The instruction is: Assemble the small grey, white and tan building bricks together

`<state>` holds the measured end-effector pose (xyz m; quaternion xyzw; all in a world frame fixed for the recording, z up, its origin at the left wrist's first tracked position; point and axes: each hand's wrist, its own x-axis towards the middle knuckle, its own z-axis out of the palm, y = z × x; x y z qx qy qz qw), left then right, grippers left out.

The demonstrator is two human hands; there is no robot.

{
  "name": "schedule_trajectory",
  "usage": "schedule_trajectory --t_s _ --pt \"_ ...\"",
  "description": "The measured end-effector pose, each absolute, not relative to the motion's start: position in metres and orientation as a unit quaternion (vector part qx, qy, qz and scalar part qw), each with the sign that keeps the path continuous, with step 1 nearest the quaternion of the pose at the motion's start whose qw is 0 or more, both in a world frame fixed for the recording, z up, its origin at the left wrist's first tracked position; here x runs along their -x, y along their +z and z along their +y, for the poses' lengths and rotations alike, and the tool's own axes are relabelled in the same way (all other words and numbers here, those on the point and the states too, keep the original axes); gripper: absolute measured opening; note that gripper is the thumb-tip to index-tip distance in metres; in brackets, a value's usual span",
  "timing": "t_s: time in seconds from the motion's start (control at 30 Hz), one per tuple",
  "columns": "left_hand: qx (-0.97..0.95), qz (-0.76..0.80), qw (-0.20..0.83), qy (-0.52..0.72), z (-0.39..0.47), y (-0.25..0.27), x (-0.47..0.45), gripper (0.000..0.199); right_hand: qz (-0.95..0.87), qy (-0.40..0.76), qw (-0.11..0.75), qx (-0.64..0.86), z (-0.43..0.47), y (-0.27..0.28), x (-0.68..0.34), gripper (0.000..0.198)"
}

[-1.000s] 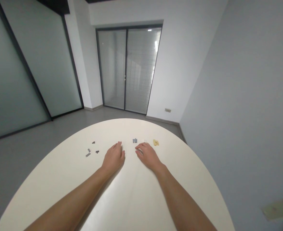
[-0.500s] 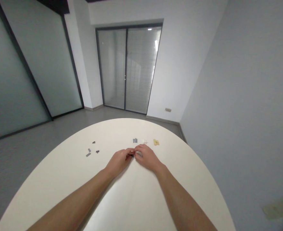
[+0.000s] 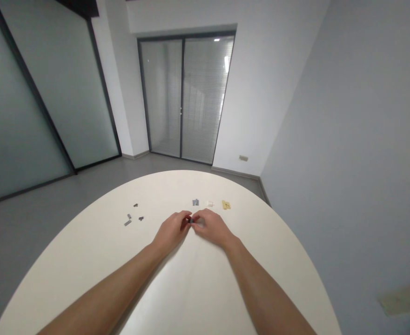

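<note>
Looks like your left hand and right hand are both pinching the same small dark piece, just below mid-frame. Your fingers hide most of it, tbh. Higher in the frame on your worktop you've got a blue-grey piece, white piece and yellow piece, left to right. Left of centre: 2 black bits, 2 grey bits.

The person's left hand and right hand pinch a small dark piece between them over the white worktop.
</note>
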<state>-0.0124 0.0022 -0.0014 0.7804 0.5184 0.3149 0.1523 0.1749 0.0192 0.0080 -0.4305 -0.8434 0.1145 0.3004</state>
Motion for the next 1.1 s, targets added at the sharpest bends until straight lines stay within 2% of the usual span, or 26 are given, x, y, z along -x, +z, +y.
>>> schedule_trajectory --t_s 0.3,0.8,1.1 --pt "-0.780 0.532 0.136 0.301 -0.0010 0.0050 0.0125 0.022 -0.839 0.108 0.300 0.441 0.0229 0.0038 -0.1752 0.009" --pt "-0.762 0.553 0.127 0.311 -0.0008 0.0048 0.0109 0.023 -0.850 0.126 0.349 0.374 0.0220 0.0069 -0.1749 0.018" --pt "-0.763 0.549 0.135 0.313 0.0002 0.0036 0.0118 0.025 -0.842 0.144 0.353 0.382 0.0243 0.0027 -0.1752 0.019"
